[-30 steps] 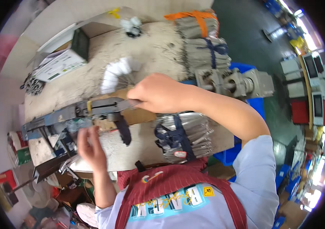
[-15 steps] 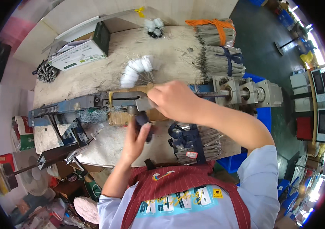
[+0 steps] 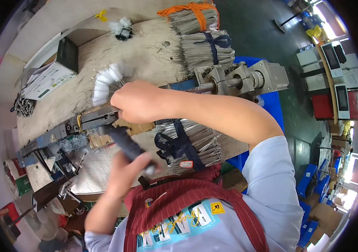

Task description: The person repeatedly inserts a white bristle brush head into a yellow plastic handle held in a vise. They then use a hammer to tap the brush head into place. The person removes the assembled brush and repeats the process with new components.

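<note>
My left hand (image 3: 122, 172), slightly blurred, wraps its thumb and fingers round the lower end of a dark handle (image 3: 126, 143). The handle slants up from the hand to a long metal bench fixture (image 3: 95, 119). Above the fixture my right hand (image 3: 139, 103) is closed in a pinch, with its back toward me. Whatever its fingertips hold is hidden behind the hand. Just beyond that hand, white bristle brushes (image 3: 103, 86) with thin wire stems lie in a curved row on the wooden bench (image 3: 149, 54).
Wire bundles tied with orange (image 3: 187, 19) and dark cloth (image 3: 208, 50) lie at the bench's far right. Another tied bundle (image 3: 193, 145) lies near my apron. A shaft in metal bearing blocks (image 3: 225, 80) sits on the right. A carton (image 3: 53, 73) stands at the far left.
The view has shifted, so the bench appears farther left. The dark handle now points down and right, with my left hand round its lower end. My right hand stays closed over the fixture.
</note>
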Tool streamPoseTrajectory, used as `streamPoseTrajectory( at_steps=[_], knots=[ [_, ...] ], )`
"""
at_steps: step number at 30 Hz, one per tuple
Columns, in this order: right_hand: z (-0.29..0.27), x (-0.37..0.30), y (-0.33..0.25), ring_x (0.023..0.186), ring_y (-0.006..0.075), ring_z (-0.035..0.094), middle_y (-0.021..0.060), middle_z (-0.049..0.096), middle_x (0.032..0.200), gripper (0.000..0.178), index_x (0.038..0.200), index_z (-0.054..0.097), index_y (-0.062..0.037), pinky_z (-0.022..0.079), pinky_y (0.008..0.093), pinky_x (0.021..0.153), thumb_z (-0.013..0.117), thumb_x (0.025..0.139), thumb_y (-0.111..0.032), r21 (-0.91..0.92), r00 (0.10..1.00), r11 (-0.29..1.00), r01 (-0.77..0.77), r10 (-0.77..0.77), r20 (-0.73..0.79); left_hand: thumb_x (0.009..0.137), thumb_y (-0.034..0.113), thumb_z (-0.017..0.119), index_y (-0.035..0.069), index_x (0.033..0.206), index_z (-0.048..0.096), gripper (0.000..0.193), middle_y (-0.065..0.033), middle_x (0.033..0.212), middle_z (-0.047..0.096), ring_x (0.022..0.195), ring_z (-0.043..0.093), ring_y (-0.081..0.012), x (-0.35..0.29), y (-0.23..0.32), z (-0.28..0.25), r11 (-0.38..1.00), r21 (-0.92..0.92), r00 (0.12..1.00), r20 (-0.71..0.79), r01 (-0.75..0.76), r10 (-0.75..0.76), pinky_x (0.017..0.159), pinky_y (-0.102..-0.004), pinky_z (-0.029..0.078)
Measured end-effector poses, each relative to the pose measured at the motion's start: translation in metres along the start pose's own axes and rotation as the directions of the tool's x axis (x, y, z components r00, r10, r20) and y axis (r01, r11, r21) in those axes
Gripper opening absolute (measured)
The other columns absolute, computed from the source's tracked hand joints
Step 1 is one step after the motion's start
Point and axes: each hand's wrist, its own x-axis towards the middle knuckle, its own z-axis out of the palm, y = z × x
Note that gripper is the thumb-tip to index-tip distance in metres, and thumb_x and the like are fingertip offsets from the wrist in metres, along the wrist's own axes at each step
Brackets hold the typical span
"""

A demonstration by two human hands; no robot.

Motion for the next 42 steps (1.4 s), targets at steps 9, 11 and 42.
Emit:
streamPoseTrajectory(
  at_steps=[9,11,42],
  knots=[
    [0.054,-0.058,-0.031,0.067,0.0354,0.066,0.02,0.06,0.081,0.021,0.087,0.057,0.003,0.054,0.0427,0.054,0.062,0.08,-0.017,-0.173,0.989,0.977,0.125,-0.137,-0.063,0.077,0.003,0.068,-0.004,0.081,0.062,0.01,-0.0094,0.067,0.065,0.06,0.061,-0.0209,0.042,-0.103,0.001,0.815,0.526,0.827,-0.328,-0.241,0.456,0.056,-0.0352,0.048],
    [0.072,-0.049,-0.023,0.066,0.0345,0.066,0.0197,0.06,0.079,0.023,0.086,0.058,0.0033,0.055,0.0418,0.055,0.062,0.08,-0.018,-0.162,0.99,0.979,0.128,-0.137,-0.045,0.076,0.002,0.069,-0.004,0.092,0.061,0.019,-0.0156,0.079,0.067,0.071,0.066,-0.0261,0.045,-0.097,-0.01,0.713,0.639,0.795,-0.256,-0.288,0.55,0.061,-0.0363,0.049],
    [0.029,-0.155,0.006,0.067,0.0103,0.062,0.0077,0.063,0.093,0.02,0.108,0.062,0.0033,0.051,0.0262,0.061,0.059,0.094,-0.011,0.661,0.883,0.727,-0.188,0.42,-0.21,0.1,0.017,0.05,0.001,0.076,0.058,0.03,-0.006,0.063,0.06,0.051,0.055,-0.0115,-0.021,-0.09,-0.063,0.938,0.019,0.736,-0.614,-0.347,0.284,0.047,-0.024,0.044]
  ],
)
